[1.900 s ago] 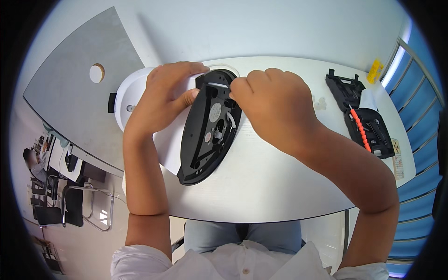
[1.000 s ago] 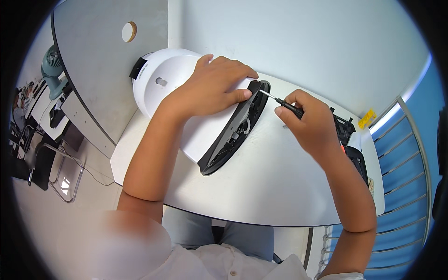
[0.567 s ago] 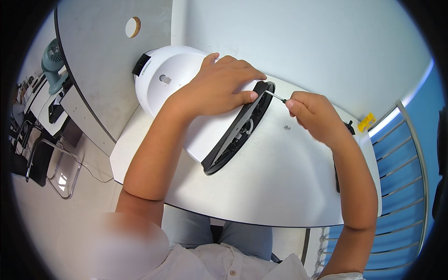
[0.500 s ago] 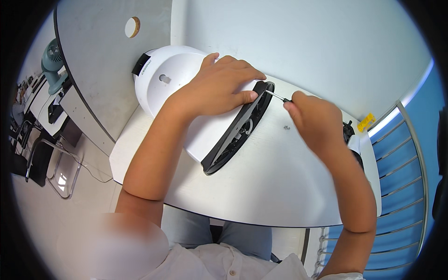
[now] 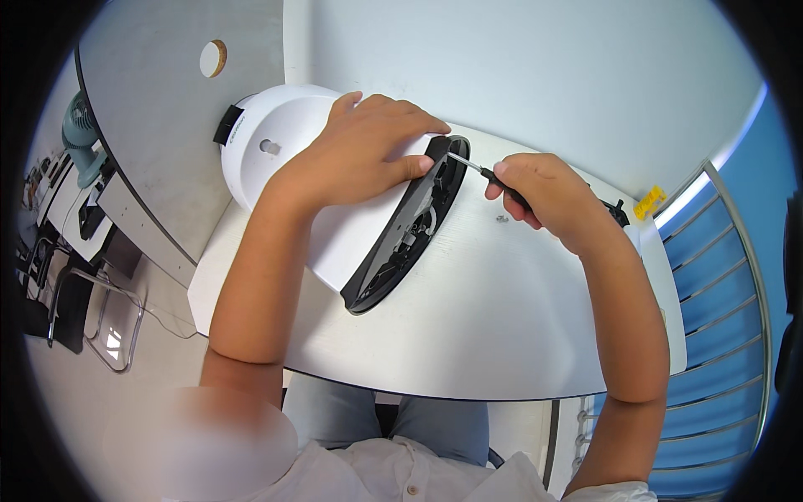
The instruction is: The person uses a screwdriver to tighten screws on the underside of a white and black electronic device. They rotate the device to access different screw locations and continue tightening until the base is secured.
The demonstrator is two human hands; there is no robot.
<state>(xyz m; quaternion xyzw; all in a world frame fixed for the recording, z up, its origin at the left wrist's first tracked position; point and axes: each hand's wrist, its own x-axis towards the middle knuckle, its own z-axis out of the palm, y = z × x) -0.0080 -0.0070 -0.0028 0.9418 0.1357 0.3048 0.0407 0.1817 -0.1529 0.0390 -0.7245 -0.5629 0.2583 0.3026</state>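
Right hand [image 5: 544,197] grips screwdriver [image 5: 488,175] — left hand [image 5: 364,151] rests on white appliance [image 5: 355,243].

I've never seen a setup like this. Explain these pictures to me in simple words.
There is no robot here: a person is working with two bare hands. All the pictures come from one wide camera worn on the head, looking down, which is why straight edges look curved.

The left hand rests spread over a white appliance, its thumb by the edge of the black base, which faces right. The right hand holds a screwdriver, its tip at the upper end of that base; whether it sits in a screw is too small to tell.

On the white table are also some tiny metal pieces and a yellow object at the far right.
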